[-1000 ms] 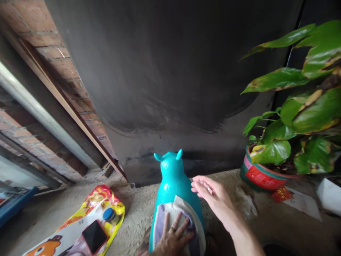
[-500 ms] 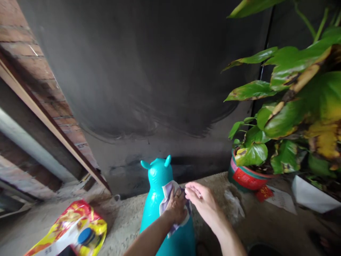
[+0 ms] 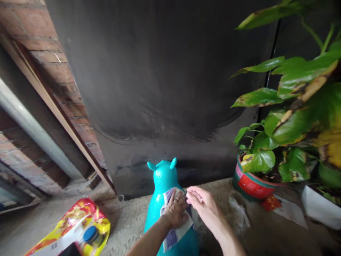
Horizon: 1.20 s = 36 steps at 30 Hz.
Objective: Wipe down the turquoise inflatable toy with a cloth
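A dark, smeared wall (image 3: 165,81) fills the background, with a strip of red brick wall (image 3: 66,81) and one pale grey pipe (image 3: 29,124) running down the left side, and below them lies a rough, sandy-coloured concrete ledge (image 3: 133,220). On the ledge, close to the dark wall, stands one turquoise plastic animal-shaped toy with two small ears (image 3: 163,176), upright and facing away from the camera. One pale purple and white cloth (image 3: 174,233) is draped over the toy's back. The left hand (image 3: 176,211) lies flat on that cloth, its fingers spread a little and pressing the fabric against the toy, with a ring showing on one finger. The right hand (image 3: 202,206) hovers just beside the left, to the right of the toy, palm turned inward with the fingers held together and nearly straight; it holds nothing, and whether its fingertips touch the cloth cannot be told. At the lower left of the ledge lies one glossy red and yellow plastic bag with a blue round cap (image 3: 77,227), well apart from the toy. To the right stands one round red and green plant pot (image 3: 250,185) holding one large plant with broad green, yellow-edged leaves (image 3: 295,117). Beside the pot lie one red paper scrap (image 3: 270,203) and one white sheet (image 3: 291,213), and one white box (image 3: 321,208) sits at the far right.
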{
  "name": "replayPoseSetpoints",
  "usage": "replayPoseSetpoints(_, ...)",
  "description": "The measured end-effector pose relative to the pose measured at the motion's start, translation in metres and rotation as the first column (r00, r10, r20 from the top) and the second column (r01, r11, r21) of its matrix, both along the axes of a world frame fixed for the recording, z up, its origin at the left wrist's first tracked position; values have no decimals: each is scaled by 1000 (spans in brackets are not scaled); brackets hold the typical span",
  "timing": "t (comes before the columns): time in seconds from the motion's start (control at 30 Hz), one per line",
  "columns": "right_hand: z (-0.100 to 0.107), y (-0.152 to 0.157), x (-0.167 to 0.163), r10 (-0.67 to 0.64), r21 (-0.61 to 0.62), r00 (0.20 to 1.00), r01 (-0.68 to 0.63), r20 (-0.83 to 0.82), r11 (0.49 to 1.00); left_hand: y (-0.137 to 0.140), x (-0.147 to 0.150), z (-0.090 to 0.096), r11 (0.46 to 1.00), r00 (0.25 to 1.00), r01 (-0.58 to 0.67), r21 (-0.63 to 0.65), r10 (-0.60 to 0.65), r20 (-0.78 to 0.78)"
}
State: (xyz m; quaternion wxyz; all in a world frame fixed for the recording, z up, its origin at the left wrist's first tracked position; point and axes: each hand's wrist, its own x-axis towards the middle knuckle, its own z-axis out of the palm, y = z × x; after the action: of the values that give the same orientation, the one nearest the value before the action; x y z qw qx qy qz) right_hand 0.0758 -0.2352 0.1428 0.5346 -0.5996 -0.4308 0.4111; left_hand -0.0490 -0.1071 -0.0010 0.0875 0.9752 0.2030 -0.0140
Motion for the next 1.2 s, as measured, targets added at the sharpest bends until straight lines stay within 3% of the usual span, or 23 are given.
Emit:
replayPoseSetpoints(0.1,-13,3,10,-34,-23,998,35,55,999,-4,-8,1,995,998,-55,-87,57,15)
replayPoseSetpoints(0.27,-11,-4,15,-26,-36,989,31,143,999,-53,-74,-41,948,968,-253,-191,246,-60)
replayPoseSetpoints(0.37,-3,-8,11,-9,-86,983,25,182,996,-67,-98,-49,923,946,-321,-210,305,-108)
replayPoseSetpoints(0.53,-2,-5,6,31,-107,980,-10,197,994,-36,-71,-32,913,907,-401,-73,407,113)
replayPoseSetpoints(0.63,-5,-1,6,36,-122,976,-10,214,993,-19,-55,-24,896,885,-443,-46,445,137)
replayPoseSetpoints(0.73,-3,1,4,43,-138,970,-10,238,990,-27,-64,-30,890,876,-453,-56,456,157)
replayPoseSetpoints(0.83,2,-2,0,54,-179,959,-3,279,984,-54,-90,-46,866,857,-487,-117,499,130)
replayPoseSetpoints(0.93,4,-8,-3,78,-221,948,-9,309,975,-78,-111,-57,817,830,-539,-206,556,35)
replayPoseSetpoints(1.03,3,-12,-4,97,-241,942,-18,321,970,-81,-112,-58,773,797,-582,-251,604,14)
replayPoseSetpoints(1.1,3,-13,-4,97,-247,937,-12,334,969,-66,-104,-54,729,748,-630,-268,662,45)
replayPoseSetpoints(1.2,5,-11,-5,102,-248,934,-15,343,969,-25,-86,-47,610,630,-729,-310,775,46)
